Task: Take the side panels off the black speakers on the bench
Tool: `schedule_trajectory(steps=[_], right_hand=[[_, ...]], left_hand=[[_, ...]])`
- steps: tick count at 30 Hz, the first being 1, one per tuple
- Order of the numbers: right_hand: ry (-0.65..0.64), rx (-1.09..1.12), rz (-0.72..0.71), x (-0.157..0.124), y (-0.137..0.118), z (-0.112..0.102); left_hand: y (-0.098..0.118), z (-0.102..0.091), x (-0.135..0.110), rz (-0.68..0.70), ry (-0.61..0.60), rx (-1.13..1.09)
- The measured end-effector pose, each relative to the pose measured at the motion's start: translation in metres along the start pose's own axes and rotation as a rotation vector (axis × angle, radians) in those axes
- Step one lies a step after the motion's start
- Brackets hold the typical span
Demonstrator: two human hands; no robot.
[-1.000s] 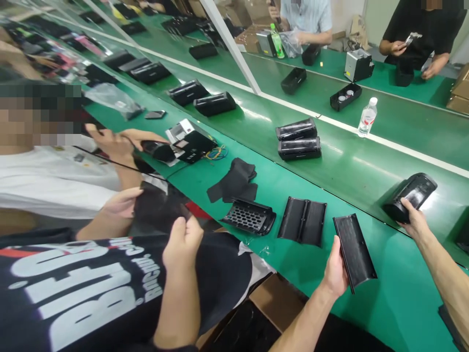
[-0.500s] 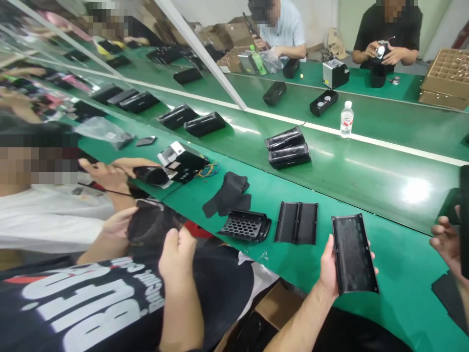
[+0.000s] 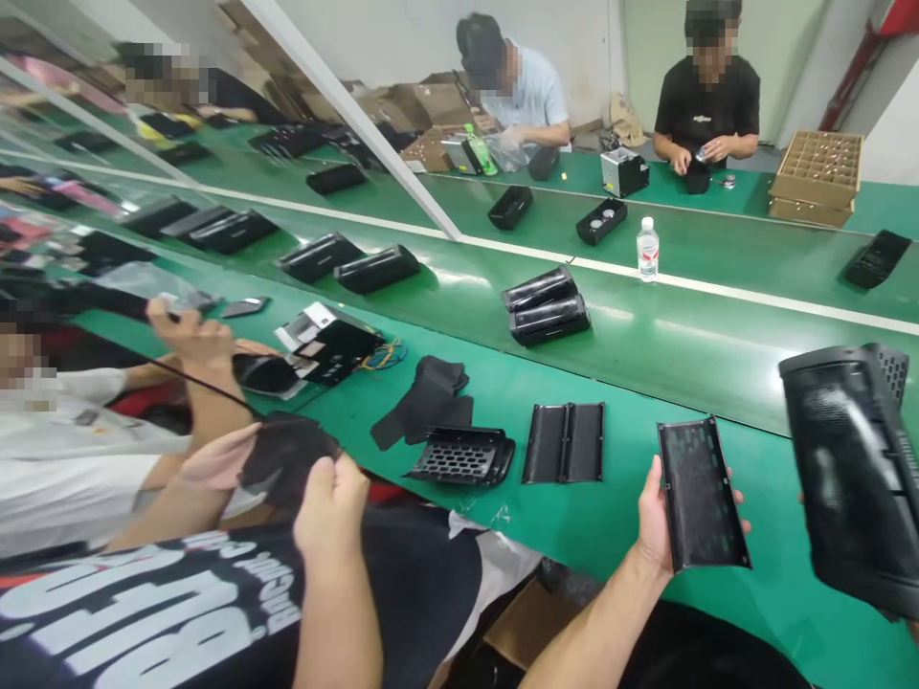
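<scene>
My left hand (image 3: 652, 524) is closed on the left edge of a black curved mesh panel (image 3: 702, 493), held upright just above the green bench (image 3: 718, 354). A large black speaker housing (image 3: 851, 474) is lifted at the right of the view, close to the camera. My right hand is almost wholly hidden behind it; only a sliver of skin (image 3: 913, 629) shows at its lower edge. The panel and the housing are a short gap apart.
On the bench lie a pair of black panels (image 3: 565, 442), a perforated grille (image 3: 459, 457), black fabric pieces (image 3: 429, 402) and two speaker bodies (image 3: 546, 304). A water bottle (image 3: 647, 249) stands beyond. A co-worker's hands (image 3: 334, 493) hold black fabric at my left. People work opposite.
My right hand picked the speaker housing off the belt and brought it up close at the right. My left hand turned the mesh panel more upright. The view tilted upward.
</scene>
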State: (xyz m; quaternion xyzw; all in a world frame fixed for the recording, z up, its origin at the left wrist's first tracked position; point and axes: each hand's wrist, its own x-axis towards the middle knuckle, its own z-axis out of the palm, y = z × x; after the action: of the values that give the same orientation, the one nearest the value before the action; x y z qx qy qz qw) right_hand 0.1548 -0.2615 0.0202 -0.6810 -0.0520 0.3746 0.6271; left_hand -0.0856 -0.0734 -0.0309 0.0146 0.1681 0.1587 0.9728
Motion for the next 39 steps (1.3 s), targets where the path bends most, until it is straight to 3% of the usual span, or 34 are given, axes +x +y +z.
schedule_trajectory(steps=[3,5,8,10,15,24,29,35,39], right_hand=[[-0.156,-0.168,-0.013,-0.027,-0.01,0.036],[-0.245,-0.358,-0.102,-0.044,-0.018,0.064],[-0.275,-0.596,-0.203,-0.058,-0.027,0.093],[-0.25,-0.715,-0.264,-0.059,-0.029,0.102],[-0.213,-0.884,-0.383,-0.055,-0.025,0.102],[-0.261,-1.069,-0.506,-0.05,-0.014,0.109],[-0.253,-1.106,-0.466,-0.048,-0.009,0.111],[-0.275,-1.179,-0.31,-0.034,-0.018,0.11],[-0.309,-1.119,-0.414,-0.027,-0.024,0.098]], left_hand=[[-0.008,-0.004,0.009,0.021,0.015,-0.005],[-0.014,-0.003,0.015,0.058,0.01,-0.007],[-0.023,0.004,0.023,0.135,-0.037,-0.021],[-0.027,0.012,0.025,0.155,-0.083,-0.023],[-0.03,0.023,0.025,0.188,-0.174,-0.027],[-0.04,0.011,0.032,0.239,-0.177,-0.009],[-0.041,0.004,0.038,0.23,-0.186,0.006],[-0.045,0.007,0.048,0.199,-0.134,-0.013],[-0.038,0.021,0.055,0.23,-0.094,-0.02]])
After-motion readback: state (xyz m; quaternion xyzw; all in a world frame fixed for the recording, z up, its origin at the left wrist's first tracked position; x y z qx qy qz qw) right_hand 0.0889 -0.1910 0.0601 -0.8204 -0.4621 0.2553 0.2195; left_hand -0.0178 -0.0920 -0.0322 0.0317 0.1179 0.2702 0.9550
